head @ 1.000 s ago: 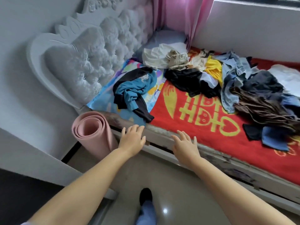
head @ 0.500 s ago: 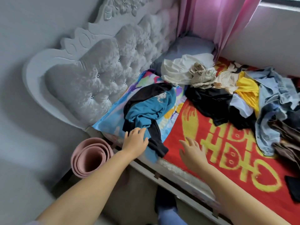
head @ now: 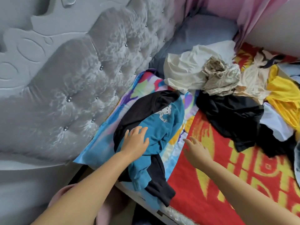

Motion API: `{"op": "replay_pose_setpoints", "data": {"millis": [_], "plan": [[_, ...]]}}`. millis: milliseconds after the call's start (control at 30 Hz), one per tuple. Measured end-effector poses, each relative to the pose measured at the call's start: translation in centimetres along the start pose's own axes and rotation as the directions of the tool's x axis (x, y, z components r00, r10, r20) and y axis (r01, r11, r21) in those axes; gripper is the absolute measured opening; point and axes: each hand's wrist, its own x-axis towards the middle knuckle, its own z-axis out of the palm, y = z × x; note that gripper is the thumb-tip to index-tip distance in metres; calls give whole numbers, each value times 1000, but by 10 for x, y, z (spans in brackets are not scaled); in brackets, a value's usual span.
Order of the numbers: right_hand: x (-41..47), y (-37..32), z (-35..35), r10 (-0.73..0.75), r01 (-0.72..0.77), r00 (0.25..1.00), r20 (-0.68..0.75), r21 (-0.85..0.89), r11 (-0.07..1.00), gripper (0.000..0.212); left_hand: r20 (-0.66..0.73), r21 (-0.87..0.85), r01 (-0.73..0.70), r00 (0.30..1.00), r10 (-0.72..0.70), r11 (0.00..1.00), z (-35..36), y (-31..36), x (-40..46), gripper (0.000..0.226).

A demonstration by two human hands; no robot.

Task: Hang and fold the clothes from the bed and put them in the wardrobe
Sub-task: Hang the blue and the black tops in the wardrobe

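Two bare hands reach over the near edge of the bed [head: 203, 192]. The left hand [head: 135, 141] lies flat, fingers straight and spread, on a teal and black top [head: 162, 125] that sprawls across a colourful pillow [head: 142, 85] beside the grey tufted headboard [head: 78, 82]. The right hand [head: 197, 151] hovers with fingers apart over the red and yellow cover, its grip on nothing. Farther right lie a cream garment [head: 186, 70], a black garment [head: 232, 116] and a yellow garment [head: 284, 93], heaped together.
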Motion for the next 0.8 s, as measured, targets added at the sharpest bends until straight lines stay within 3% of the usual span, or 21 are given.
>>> {"op": "replay_pose_setpoints", "data": {"millis": [133, 267, 433, 533, 600, 633, 700, 800], "plan": [[92, -7, -12, 26, -24, 999, -29, 83, 996, 50, 11, 9, -70, 997, 70, 998, 11, -10, 102, 50], [181, -11, -14, 116, -85, 988, -97, 272, 959, 53, 69, 68, -79, 995, 74, 995, 41, -35, 194, 55], [261, -17, 0, 262, -148, 942, -212, 439, 886, 67, 205, 129, -67, 978, 39, 989, 89, -50, 257, 77], [284, -20, 14, 376, -219, 911, -168, 575, 788, 84, 124, 229, -30, 992, 1, 973, 110, -51, 273, 81], [290, -23, 26, 439, -315, 896, -60, 610, 727, 92, 34, 234, -24, 999, 16, 972, 113, -56, 281, 67], [290, -22, 31, 466, -362, 884, -37, 576, 733, 87, 14, 206, -29, 1000, 27, 978, 113, -60, 284, 52], [289, -21, 36, 490, -391, 871, -38, 552, 737, 54, 10, 57, 15, 1000, -16, 998, 108, -71, 285, 30], [279, -23, 32, 475, -343, 880, -17, 669, 659, 11, 119, -254, 181, 981, -155, 950, 95, -87, 281, 15]]}}
